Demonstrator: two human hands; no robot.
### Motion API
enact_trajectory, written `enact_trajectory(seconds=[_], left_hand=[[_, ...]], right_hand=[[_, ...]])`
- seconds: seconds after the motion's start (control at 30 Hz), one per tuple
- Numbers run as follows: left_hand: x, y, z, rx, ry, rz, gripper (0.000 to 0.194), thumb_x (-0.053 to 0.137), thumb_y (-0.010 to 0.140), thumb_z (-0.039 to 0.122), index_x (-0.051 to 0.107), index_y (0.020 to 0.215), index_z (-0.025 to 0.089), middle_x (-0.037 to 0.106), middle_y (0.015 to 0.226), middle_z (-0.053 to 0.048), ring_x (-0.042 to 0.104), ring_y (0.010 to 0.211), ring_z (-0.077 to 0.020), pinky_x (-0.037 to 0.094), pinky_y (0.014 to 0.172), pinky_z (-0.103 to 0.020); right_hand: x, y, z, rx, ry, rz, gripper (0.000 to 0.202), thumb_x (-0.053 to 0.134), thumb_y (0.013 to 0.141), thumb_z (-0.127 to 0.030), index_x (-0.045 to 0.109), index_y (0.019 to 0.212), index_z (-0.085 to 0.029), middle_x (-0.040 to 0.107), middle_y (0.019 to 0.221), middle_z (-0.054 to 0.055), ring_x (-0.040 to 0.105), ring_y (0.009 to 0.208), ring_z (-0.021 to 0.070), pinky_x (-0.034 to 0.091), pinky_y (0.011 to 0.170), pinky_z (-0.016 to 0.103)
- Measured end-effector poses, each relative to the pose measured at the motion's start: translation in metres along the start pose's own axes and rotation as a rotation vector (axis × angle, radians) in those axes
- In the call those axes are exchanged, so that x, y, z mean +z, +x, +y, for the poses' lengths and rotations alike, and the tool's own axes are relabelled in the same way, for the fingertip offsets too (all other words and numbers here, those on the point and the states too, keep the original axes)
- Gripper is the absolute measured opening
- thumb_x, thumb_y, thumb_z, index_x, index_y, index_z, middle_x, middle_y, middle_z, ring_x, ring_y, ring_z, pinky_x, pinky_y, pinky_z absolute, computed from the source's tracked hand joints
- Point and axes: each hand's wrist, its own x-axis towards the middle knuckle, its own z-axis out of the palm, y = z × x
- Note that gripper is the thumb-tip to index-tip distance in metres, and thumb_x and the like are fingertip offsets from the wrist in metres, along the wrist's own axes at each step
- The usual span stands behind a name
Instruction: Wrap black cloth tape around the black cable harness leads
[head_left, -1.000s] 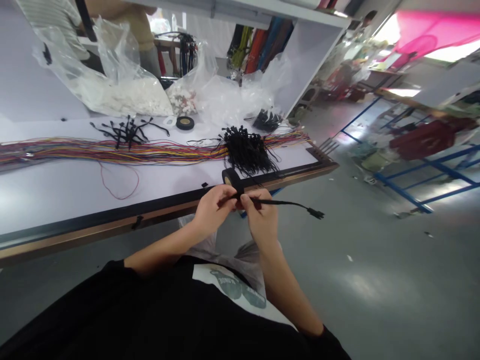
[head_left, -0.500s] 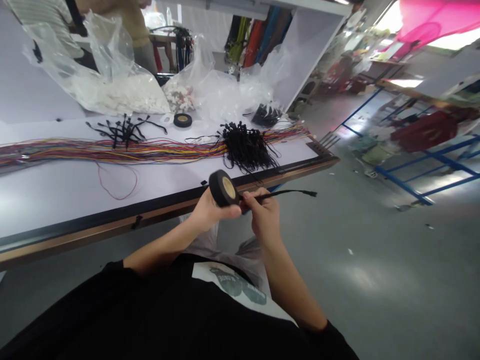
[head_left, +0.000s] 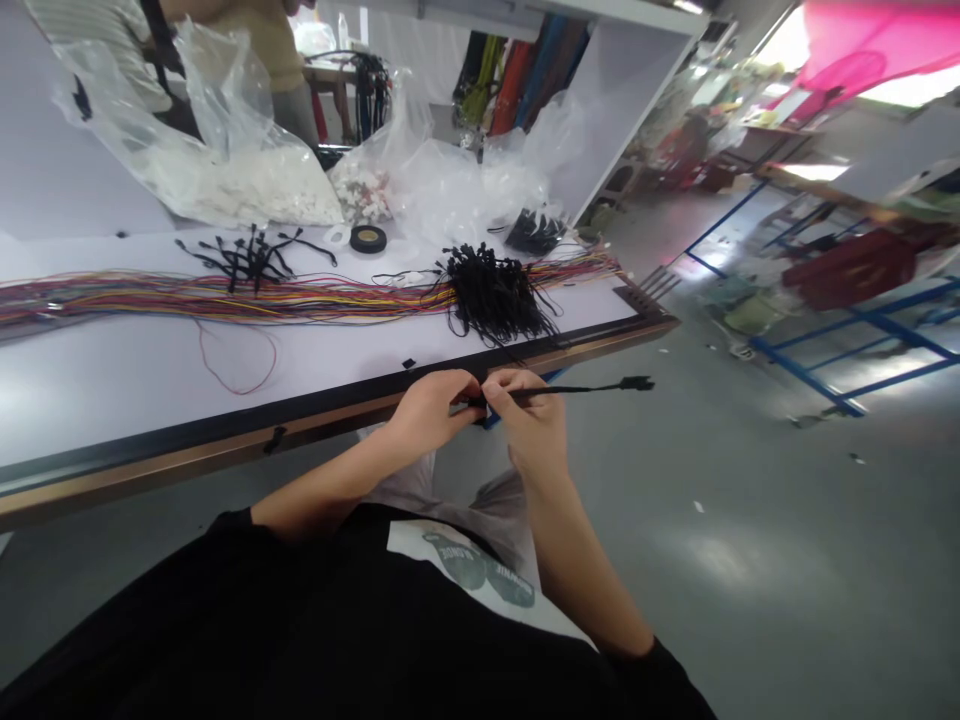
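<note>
Black cable [head_left: 581, 388]: in front of the counter [head_left: 150, 390], between the hands and beyond the right, its connector [head_left: 637, 383] at the free end
Right hand [head_left: 536, 415]: pinched narrow on the cable
Left hand [head_left: 431, 410]: fingers curled at the near end; cannot tell what they grip
Step in hand: seemingly working that end, perhaps wrapping it
Next move: calls for a steady right pinch and close left fingertip control
Counter: wire bundle [head_left: 337, 303], heap of black cables [head_left: 491, 295], tape roll [head_left: 367, 248]

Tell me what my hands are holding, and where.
Your right hand pinches a black cable well back from its plug end; what the left hand holds is too hidden to tell.
</note>
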Motion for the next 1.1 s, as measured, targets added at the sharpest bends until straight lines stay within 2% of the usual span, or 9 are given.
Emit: enact_trajectory(seconds=[0.2, 0.3, 0.4, 0.47, 0.53, 0.7, 0.83, 0.97, 1.1], left_hand=[[0.000, 0.002, 0.001, 0.046, 0.319, -0.011, 0.014, 0.055, 0.081, 0.028, 0.061, 0.079, 0.016, 0.065, 0.075, -0.005, 0.059, 0.072, -0.0169, 0.041, 0.065, -0.026], [0.000, 0.002, -0.002, 0.113, 0.429, 0.020, 0.019, 0.048, 0.086, 0.028, 0.063, 0.083, 0.016, 0.067, 0.079, -0.008, 0.062, 0.077, -0.0191, 0.042, 0.067, -0.027], [-0.004, 0.002, -0.006, 0.112, 0.490, 0.047, 0.025, 0.042, 0.089, 0.029, 0.063, 0.083, 0.016, 0.067, 0.078, -0.009, 0.062, 0.078, -0.0204, 0.041, 0.065, -0.028], [-0.008, 0.003, -0.008, 0.060, 0.495, 0.042, 0.028, 0.039, 0.089, 0.030, 0.062, 0.083, 0.016, 0.066, 0.077, -0.008, 0.061, 0.077, -0.0204, 0.039, 0.063, -0.028], [-0.012, 0.004, -0.010, -0.008, 0.461, 0.019, 0.029, 0.037, 0.090, 0.032, 0.060, 0.081, 0.016, 0.065, 0.075, -0.007, 0.060, 0.074, -0.0194, 0.038, 0.062, -0.027], [-0.014, 0.001, -0.013, -0.113, 0.224, 0.009, 0.023, 0.042, 0.085, 0.026, 0.051, 0.067, 0.017, 0.059, 0.066, -0.002, 0.054, 0.064, -0.0149, 0.035, 0.059, -0.026], [-0.012, -0.006, -0.013, -0.205, -0.203, 0.055, 0.025, 0.046, 0.080, 0.020, 0.040, 0.056, 0.018, 0.050, 0.054, 0.003, 0.048, 0.054, -0.0102, 0.036, 0.057, -0.023], [-0.014, -0.009, -0.015, -0.314, -0.656, -0.014, 0.018, 0.051, 0.078, 0.022, 0.046, 0.062, 0.016, 0.054, 0.054, 0.003, 0.051, 0.049, -0.0077, 0.040, 0.056, -0.021], [-0.020, -0.011, -0.020, -0.304, -0.743, -0.128, 0.013, 0.064, 0.067, 0.019, 0.053, 0.069, 0.013, 0.060, 0.055, 0.001, 0.056, 0.051, -0.0090, 0.042, 0.055, -0.021]], right_hand=[[0.010, 0.004, 0.001, 0.140, 0.120, -0.022, 0.031, 0.065, 0.070, -0.040, 0.046, 0.058, -0.020, 0.048, 0.061, -0.005, 0.044, 0.057, 0.0091, 0.036, 0.053, 0.023], [0.010, 0.006, 0.001, 0.148, 0.101, -0.035, 0.030, 0.061, 0.072, -0.044, 0.047, 0.060, -0.021, 0.044, 0.059, -0.005, 0.042, 0.058, 0.0097, 0.038, 0.056, 0.023], [0.006, 0.006, -0.002, 0.075, -0.101, -0.133, 0.024, 0.055, 0.077, -0.043, 0.051, 0.067, -0.021, 0.050, 0.066, -0.004, 0.046, 0.065, 0.0115, 0.041, 0.064, 0.025], [0.003, 0.006, -0.007, 0.018, -0.296, -0.239, 0.016, 0.056, 0.076, -0.037, 0.056, 0.077, -0.021, 0.056, 0.075, -0.001, 0.051, 0.071, 0.0134, 0.042, 0.070, 0.028], [0.003, 0.005, -0.012, -0.029, -0.474, -0.324, 0.016, 0.055, 0.075, -0.031, 0.058, 0.088, -0.022, 0.060, 0.086, 0.002, 0.054, 0.079, 0.0157, 0.043, 0.075, 0.030], [0.009, 0.009, -0.030, -0.042, -0.954, -0.476, 0.033, 0.043, 0.083, -0.030, 0.057, 0.113, -0.023, 0.067, 0.101, 0.007, 0.060, 0.092, 0.0214, 0.041, 0.077, 0.033], [0.013, 0.013, -0.042, -0.135, -1.300, -0.612, 0.032, 0.037, 0.088, -0.033, 0.061, 0.108, -0.026, 0.071, 0.098, 0.006, 0.062, 0.092, 0.0235, 0.036, 0.073, 0.034], [0.012, 0.017, -0.044, -0.212, -1.352, -0.685, 0.032, 0.034, 0.090, -0.028, 0.063, 0.102, -0.025, 0.071, 0.102, 0.004, 0.062, 0.094, 0.0212, 0.035, 0.071, 0.032], [0.012, 0.018, -0.044, -0.211, -1.325, -0.738, 0.033, 0.034, 0.090, -0.028, 0.060, 0.111, -0.024, 0.070, 0.105, 0.005, 0.062, 0.096, 0.0213, 0.035, 0.072, 0.032]])
